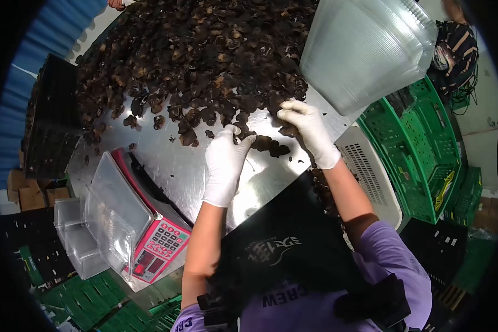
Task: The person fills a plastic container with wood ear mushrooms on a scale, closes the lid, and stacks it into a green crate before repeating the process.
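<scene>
A large heap of dark brown, frilly wood ear mushrooms (205, 55) covers the far part of a shiny metal table (166, 160). At the heap's near edge, my left hand (224, 166), in a white glove, has its thumb and fingers closed around a dark mushroom piece. My right hand (311, 130), gloved in white too, pinches another mushroom piece (276, 108) at the heap's right edge. A short row of loose mushroom pieces (271, 145) lies on the metal between my hands.
A red weighing scale (163, 243) with clear plastic containers (113, 210) stands at left. Tall nested clear tubs (365, 55) stand at the back right. Beside the table are a white basket (371, 171), green crates (415, 149) and, at left, a black crate (52, 122). Another person's patterned clothing (456, 55) shows at upper right.
</scene>
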A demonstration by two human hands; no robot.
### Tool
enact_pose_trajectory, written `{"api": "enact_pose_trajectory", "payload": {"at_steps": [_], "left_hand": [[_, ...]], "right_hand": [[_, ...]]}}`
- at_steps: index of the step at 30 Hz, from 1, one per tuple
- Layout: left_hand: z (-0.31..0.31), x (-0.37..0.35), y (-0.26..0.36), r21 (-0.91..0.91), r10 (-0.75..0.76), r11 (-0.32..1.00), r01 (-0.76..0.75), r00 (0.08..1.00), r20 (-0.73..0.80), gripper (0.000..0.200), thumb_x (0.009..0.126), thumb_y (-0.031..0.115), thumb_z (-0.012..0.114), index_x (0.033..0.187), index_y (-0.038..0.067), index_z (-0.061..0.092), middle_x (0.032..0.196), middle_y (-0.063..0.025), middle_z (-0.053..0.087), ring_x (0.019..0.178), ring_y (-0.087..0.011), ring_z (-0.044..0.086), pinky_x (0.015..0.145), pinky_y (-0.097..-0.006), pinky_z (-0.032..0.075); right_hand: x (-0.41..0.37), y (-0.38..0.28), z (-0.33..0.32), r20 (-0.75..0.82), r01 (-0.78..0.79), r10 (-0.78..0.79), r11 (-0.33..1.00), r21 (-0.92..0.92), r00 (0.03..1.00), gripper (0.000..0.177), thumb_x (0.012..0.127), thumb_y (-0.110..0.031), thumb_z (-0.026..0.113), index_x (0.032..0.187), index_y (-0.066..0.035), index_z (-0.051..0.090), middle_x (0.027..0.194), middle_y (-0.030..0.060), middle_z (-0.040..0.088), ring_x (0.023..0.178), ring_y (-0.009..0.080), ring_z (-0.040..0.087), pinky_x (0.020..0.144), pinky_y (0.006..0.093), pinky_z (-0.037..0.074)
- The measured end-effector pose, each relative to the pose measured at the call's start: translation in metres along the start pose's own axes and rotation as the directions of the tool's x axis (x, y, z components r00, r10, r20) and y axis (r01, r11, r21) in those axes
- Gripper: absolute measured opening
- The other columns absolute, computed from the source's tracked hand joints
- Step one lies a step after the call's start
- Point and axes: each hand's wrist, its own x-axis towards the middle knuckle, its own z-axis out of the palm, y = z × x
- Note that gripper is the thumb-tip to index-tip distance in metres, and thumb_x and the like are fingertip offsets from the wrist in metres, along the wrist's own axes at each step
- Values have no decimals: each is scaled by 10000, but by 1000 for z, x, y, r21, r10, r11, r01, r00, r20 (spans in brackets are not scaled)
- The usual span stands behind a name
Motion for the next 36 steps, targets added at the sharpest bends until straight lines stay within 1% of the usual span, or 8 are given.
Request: {"api": "enact_pose_trajectory", "payload": {"at_steps": [5, 9, 14, 15, 21, 26, 31, 36], "left_hand": [[28, -1, -4, 48, 97, 995, -91, 985, -141, 217, 770, 231, 734, 779, 75, 583, 771, -113, 643, 709, -309, 637, 660, -397, 493], [31, -5, -10, -58, 113, 990, -132, 959, -261, 112, 760, 105, 699, 756, 89, 588, 735, -79, 617, 628, -228, 600, 624, -324, 480], [9, -12, -30, -678, -164, 735, 14, 974, -157, 175, 804, -91, 591, 935, 20, 623, 745, 42, 545, 644, -51, 510, 627, -192, 446], [7, -11, -28, -898, -212, 440, 26, 974, -76, 226, 823, -102, 553, 1012, -8, 633, 746, 35, 545, 654, -57, 538, 639, -206, 479], [-7, 6, -48, -744, -182, 655, 133, 983, 16, 191, 831, -83, 546, 934, 8, 680, 868, -27, 588, 656, -100, 585, 664, -225, 516], [4, 9, -21, -152, 174, 966, -208, 961, -214, 147, 765, 71, 723, 878, 21, 644, 873, -125, 573, 798, -259, 617, 727, -339, 490], [10, 6, -4, 62, 104, 993, -98, 989, -108, 150, 759, 99, 689, 884, 39, 631, 937, -146, 577, 862, -338, 601, 737, -396, 486], [4, 11, -21, -176, 73, 978, -111, 976, -207, 68, 746, 50, 671, 809, 34, 652, 847, -119, 595, 836, -287, 614, 741, -351, 487]], "right_hand": [[-13, -1, -42, -5, -79, 118, 695, 714, 993, 316, 922, -207, 533, 1109, 40, 594, 1056, 194, 653, 925, 302, 674, 570, 270, 512], [-8, 2, -45, 125, -200, 167, 573, 795, 978, 369, 913, -237, 564, 1109, 75, 576, 1019, 210, 670, 935, 341, 675, 585, 310, 551], [-24, -10, -14, 71, -67, 55, 981, 180, 996, 108, 829, -21, 612, 849, -87, 530, 723, 19, 596, 578, 67, 541, 497, 194, 415], [-27, -7, -8, 81, 1, -5, 999, 40, 997, 148, 809, 16, 619, 887, -84, 543, 715, 2, 585, 583, 56, 535, 493, 202, 419], [-58, 3, 13, 189, 351, -329, 554, -755, 925, 228, 789, -33, 628, 1014, -65, 608, 815, 51, 611, 692, 214, 633, 659, 305, 492], [-65, 0, 35, 241, 312, -248, 307, -899, 938, 310, 796, -172, 661, 1094, -96, 628, 1043, 104, 611, 898, 292, 630, 752, 365, 514], [-55, 31, 43, 341, 366, -308, 27, -930, 888, 372, 794, -268, 652, 1133, -116, 633, 1013, 108, 579, 965, 263, 586, 713, 360, 522], [-48, 38, 25, 269, 460, -472, 353, -815, 840, 278, 743, -120, 671, 1020, -96, 678, 918, 90, 616, 829, 234, 632, 675, 343, 524]]}}
